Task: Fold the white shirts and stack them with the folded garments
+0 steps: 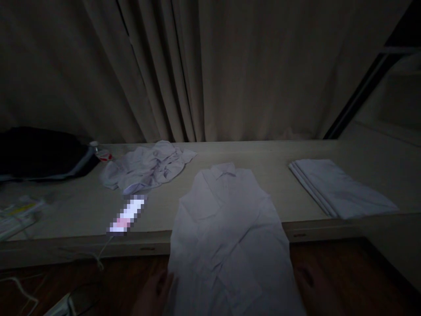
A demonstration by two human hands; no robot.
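Note:
A white collared shirt (230,228) lies face down or folded inward on the desk, sleeves laid across it, its collar toward the curtain. The lower part comes over the desk's front edge toward me. At its left edge, my left hand (154,290) is curled, fingers closed at the cloth. My right hand (314,287) is curled likewise at the right edge. Dim light hides the exact fingertips of both. Left of the shirt lies a crumpled white garment (148,166). Folded white clothing (338,186) rests on the right.
A lit phone (127,215) with a cable (101,256) lies near the desk's front edge. Behind it are a small bottle (102,152) and a dark bag or cloth (42,153). Plastic packaging (21,215) sits far left. Curtains (263,70) hang behind the desk (263,153).

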